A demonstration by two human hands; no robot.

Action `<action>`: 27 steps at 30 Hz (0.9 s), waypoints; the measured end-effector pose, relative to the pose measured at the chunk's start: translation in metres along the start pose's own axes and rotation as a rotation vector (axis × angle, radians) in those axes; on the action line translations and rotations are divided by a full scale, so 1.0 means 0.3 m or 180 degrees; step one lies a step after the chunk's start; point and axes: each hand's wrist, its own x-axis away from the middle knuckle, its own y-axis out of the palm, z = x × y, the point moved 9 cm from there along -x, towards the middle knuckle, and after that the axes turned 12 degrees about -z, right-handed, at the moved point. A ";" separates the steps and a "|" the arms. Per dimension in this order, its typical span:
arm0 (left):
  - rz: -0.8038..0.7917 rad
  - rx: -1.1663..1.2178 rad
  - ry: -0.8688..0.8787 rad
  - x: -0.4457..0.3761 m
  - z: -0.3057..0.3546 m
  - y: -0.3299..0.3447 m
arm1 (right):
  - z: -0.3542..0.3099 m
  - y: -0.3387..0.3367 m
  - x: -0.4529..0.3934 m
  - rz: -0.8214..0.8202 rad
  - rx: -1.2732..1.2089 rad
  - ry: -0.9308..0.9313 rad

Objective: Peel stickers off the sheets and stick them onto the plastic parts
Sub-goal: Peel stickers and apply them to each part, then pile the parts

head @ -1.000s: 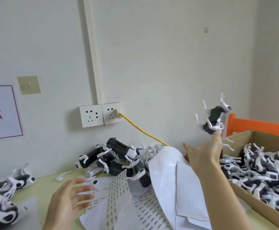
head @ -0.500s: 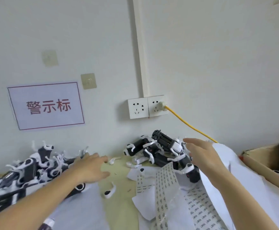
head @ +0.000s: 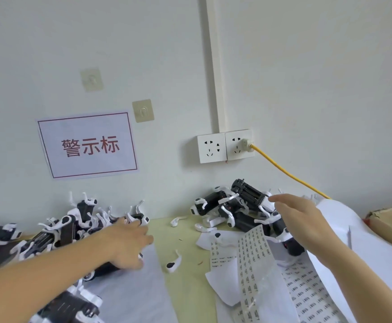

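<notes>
Left hand (head: 129,243) on the left pile of plastic parts (head: 57,229); right hand (head: 304,220) hovers, fingers spread, holding nothing.
Left grip curls over a glossy black-and-white part; whether it clasps it, can't tell. Sticker sheets (head: 253,259), thin paper strips, run long axis away from the viewer on the pale green desk (head: 185,285).

Parts and sticker sheets on my table.
Black-and-white plastic parts (head: 244,206) heaped by the wall; printed sticker sheets (head: 253,259) curl just in front, overlapping.
</notes>
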 end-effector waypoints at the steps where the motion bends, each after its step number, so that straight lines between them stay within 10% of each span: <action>1: -0.0279 -0.0182 -0.0072 -0.019 0.032 0.029 | 0.001 0.003 0.000 -0.0020 0.0024 -0.0009; 5: -0.0471 -0.0755 -0.0321 -0.056 0.099 0.038 | 0.008 -0.007 0.003 0.0024 0.0072 0.0021; 16: 0.0581 0.0877 -0.0719 0.090 -0.117 -0.264 | 0.034 0.030 -0.009 -0.0150 0.0577 0.0330; 21: 0.1965 0.2680 -0.0839 0.223 -0.185 -0.419 | 0.032 0.037 0.001 -0.0017 0.0939 0.0484; 27: 0.2913 0.6726 -0.0403 0.192 0.009 -0.231 | 0.037 0.069 0.005 -0.0056 0.0988 0.0528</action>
